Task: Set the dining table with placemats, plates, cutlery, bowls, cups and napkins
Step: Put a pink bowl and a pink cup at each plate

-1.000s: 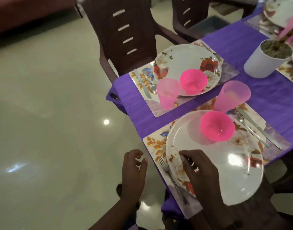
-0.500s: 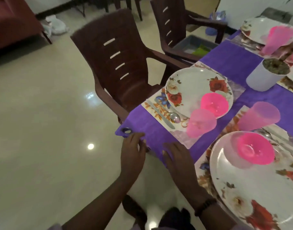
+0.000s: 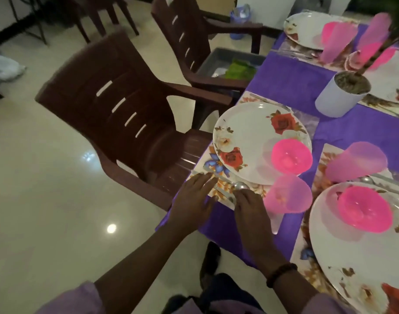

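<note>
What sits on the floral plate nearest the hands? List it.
On the floral plate only a pink bowl sits, at its right edge. The plate surface beneath the bowl is covered, so anything there stays unseen.

Near plate (image 3: 352, 250) cut off by right and bottom edges. Knife (image 3: 219, 191) partly hidden under both hands; right hand (image 3: 250, 214) covers the spoon (image 3: 240, 185) handle. Far cups (image 3: 339, 40) motion-blurred. Contents of grey bin (image 3: 228, 64) unclear.

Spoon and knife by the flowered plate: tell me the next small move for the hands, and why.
Probably nudge the cutlery straight. Both hands sit at the near edge of the placemat: the left hand lies flat beside the knife, the right hand touches the spoon. Both pieces lie slanted to the placemat's edge beside the plate, so squaring them seems the likely step.
</note>
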